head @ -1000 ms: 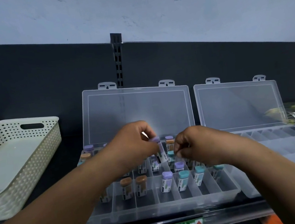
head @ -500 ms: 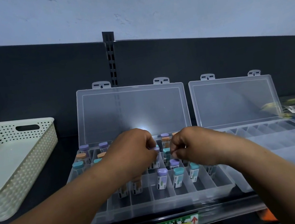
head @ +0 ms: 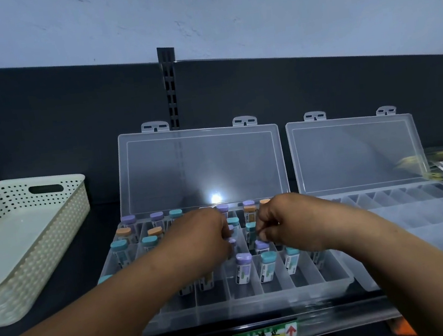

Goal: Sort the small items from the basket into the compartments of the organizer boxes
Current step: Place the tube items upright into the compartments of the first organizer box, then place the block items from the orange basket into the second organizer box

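While both hands work over the left organizer box (head: pixel 307 287), the small items show as short clear tubes with printed labels and flat oval caps in purple (head: pixel 244 268), teal (head: pixel 267 267) and orange (head: pixel 124 232). They stand upright, one to a narrow compartment, in rows from the box's back edge to near its front edge.

Left hand (head: pixel 203 237): knuckles up over mid-box, fingers curled down against a purple-capped tube (head: pixel 233 243). Grip or mere touch, cannot tell.

Right hand (head: pixel 286 224): fingers curled tight, fingertips (head: pixel 262 236) just above another purple cap (head: pixel 261 244). Holding anything, cannot tell.

Right organizer box (head: pixel 416 216): just beside the first along the shelf's front edge (head: pixel 344 317), lid up, contents unclear through the frosted plastic.

Cream perforated basket (head: pixel 44 259): left end of the shelf, apart from the boxes.
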The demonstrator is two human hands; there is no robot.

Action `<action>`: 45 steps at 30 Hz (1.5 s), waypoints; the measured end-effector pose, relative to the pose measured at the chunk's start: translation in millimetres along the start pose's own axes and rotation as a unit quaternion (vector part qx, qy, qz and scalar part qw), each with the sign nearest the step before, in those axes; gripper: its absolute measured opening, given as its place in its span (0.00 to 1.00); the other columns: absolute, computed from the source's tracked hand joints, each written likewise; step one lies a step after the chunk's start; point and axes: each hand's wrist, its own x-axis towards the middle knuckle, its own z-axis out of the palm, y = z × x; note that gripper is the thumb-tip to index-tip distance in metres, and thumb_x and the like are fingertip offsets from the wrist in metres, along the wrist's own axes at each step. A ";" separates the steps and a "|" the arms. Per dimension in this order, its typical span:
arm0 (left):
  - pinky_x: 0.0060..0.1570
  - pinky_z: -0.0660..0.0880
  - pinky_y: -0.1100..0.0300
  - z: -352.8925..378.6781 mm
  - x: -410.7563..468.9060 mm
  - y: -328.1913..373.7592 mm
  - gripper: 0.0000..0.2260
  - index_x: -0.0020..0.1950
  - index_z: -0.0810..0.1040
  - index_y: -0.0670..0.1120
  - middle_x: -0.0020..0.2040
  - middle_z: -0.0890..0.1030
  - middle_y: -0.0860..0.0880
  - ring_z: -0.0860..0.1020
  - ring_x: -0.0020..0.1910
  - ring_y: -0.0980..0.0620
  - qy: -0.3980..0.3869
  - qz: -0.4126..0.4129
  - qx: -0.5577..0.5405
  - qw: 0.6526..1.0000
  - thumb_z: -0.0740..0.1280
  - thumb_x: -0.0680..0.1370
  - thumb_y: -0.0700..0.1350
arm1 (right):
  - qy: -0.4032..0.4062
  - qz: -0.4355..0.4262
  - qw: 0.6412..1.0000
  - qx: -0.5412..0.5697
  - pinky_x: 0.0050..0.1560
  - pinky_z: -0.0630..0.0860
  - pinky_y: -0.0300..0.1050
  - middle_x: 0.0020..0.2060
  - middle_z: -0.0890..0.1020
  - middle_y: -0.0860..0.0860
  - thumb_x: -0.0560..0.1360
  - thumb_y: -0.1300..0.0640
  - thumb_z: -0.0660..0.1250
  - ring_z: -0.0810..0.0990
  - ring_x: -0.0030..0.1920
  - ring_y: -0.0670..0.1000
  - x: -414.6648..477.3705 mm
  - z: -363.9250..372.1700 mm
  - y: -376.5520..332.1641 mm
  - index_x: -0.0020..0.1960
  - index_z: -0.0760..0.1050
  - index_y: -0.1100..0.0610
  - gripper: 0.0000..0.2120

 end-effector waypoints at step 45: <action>0.70 0.58 0.50 -138.4 -333.1 -326.7 0.29 0.75 0.59 0.53 0.73 0.64 0.52 0.60 0.72 0.51 0.201 -0.212 0.168 0.942 0.55 0.77 0.65 | 0.093 -0.244 0.959 -0.106 0.75 0.55 0.51 0.78 0.55 0.49 0.78 0.42 0.62 0.54 0.77 0.52 19.7 112.5 -411.3 0.78 0.52 0.48 0.33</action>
